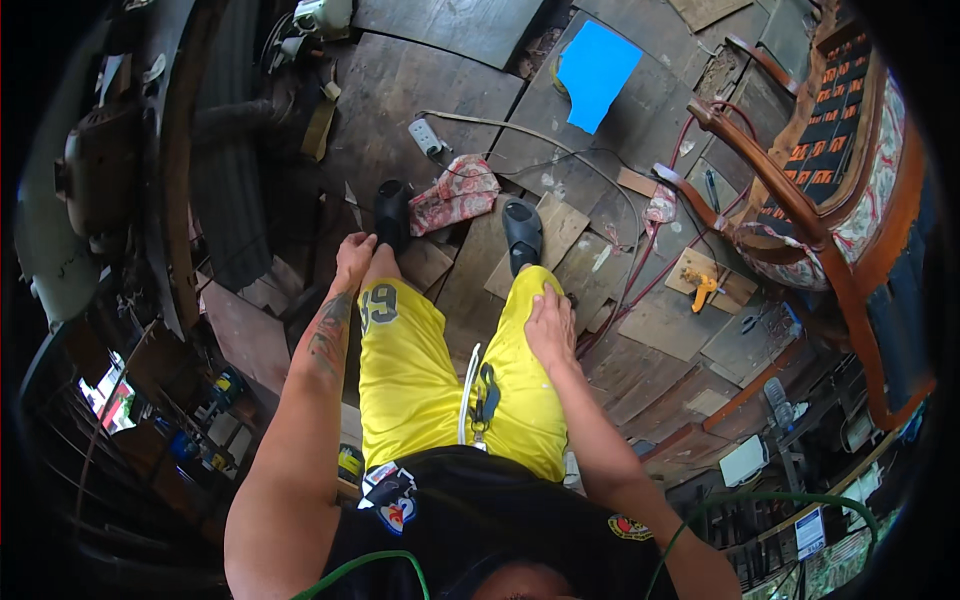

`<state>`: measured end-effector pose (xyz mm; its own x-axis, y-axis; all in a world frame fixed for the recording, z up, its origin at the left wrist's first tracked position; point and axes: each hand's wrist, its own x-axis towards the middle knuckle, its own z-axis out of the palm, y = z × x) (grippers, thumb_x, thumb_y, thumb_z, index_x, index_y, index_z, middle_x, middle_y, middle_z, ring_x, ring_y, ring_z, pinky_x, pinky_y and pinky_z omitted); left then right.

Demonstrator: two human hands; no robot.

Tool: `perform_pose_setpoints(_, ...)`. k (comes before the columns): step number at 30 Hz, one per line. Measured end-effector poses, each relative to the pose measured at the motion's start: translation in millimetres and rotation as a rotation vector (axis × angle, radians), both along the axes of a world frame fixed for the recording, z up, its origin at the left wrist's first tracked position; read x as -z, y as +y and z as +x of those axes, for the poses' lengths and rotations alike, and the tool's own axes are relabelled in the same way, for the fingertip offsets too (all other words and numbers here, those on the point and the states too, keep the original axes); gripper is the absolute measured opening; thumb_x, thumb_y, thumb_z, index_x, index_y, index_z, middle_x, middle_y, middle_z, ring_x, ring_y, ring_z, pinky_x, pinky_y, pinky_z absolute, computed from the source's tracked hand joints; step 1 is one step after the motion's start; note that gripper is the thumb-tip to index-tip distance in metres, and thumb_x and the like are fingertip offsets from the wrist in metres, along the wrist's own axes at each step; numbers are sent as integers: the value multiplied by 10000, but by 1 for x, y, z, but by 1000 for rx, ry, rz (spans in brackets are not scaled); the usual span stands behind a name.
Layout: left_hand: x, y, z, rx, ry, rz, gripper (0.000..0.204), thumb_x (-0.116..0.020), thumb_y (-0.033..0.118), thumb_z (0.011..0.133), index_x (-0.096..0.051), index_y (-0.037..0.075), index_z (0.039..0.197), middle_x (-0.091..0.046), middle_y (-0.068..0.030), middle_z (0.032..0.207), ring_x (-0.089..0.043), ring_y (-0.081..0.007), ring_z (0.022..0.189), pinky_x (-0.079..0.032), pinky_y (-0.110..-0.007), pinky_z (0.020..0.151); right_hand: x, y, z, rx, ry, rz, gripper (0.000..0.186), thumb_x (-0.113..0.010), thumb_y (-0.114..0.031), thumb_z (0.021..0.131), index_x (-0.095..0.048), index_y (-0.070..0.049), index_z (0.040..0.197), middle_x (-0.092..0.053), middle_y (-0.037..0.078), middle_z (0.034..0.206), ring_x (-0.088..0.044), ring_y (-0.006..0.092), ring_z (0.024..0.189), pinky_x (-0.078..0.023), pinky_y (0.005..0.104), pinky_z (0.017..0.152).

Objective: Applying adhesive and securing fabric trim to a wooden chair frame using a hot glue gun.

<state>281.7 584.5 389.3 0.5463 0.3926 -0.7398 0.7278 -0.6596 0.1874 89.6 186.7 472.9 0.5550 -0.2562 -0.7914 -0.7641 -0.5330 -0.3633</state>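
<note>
My left hand [355, 258] hangs beside my left shin, just by the dark shoe [392, 212]. Its fingers are curled together, and whatever may be in them is hidden. Flat on the right knee of my yellow shorts [415, 385] rests my right hand [551, 328], fingers stretched out and holding nothing. A scrap of red-and-white floral fabric [458, 193] lies on the floor between my feet. To the right, a yellow-orange hand tool [705, 289] sits on a small wooden board [738, 284].
An upturned wooden chair [855, 215] with black-and-orange webbing fills the right side. A white power strip [425, 138] with a cord and a red hose [640, 285] cross the boards. Farther off lies a blue sheet [598, 76]. Power tools [228, 385] stand at lower left.
</note>
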Motion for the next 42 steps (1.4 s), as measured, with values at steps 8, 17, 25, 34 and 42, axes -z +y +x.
perform_pose_setpoints(8,315,-28,144,-75,-193,-42,820,-801,421,959,-530,-112,1521,-700,-248,1388,-679,-333,1281,-497,-391,1109,-20,57,22,298,19,-174,593,-784,-331,965,-621,-30,1449,-530,283,1400,-540,476,1287,-458,551,1094)
perform_pose_setpoints(17,413,-5,192,-170,-2,-541,416,-808,345,1010,-708,76,1311,-754,12,1191,-661,-100,1035,-489,-310,874,-38,147,55,520,26,-248,611,-870,-264,836,-677,-31,1366,-532,236,1300,-550,414,1191,-456,502,1053)
perform_pose_setpoints(25,198,-108,113,-275,221,-753,261,-728,313,1074,-705,87,1202,-722,38,939,-596,-74,698,-427,-249,565,-53,233,58,591,202,-481,554,-763,-434,965,-681,-79,1382,-556,235,1379,-532,461,1292,-421,576,1114)
perform_pose_setpoints(34,-116,-299,-44,-56,617,-807,255,-777,317,1042,-678,95,1118,-631,24,842,-657,-164,744,-461,-299,600,-57,285,-58,1253,18,-290,636,-692,-463,1010,-598,-64,1496,-608,268,1431,-580,440,1334,-464,512,1137)
perform_pose_setpoints(42,-225,-437,-328,-149,1102,-831,354,-761,419,1036,-642,198,1286,-692,5,1180,-652,-166,1045,-509,-367,876,-69,299,-124,1489,-236,-100,492,-709,-306,1005,-637,12,1373,-739,271,1209,-714,456,1051,-563,488,979)
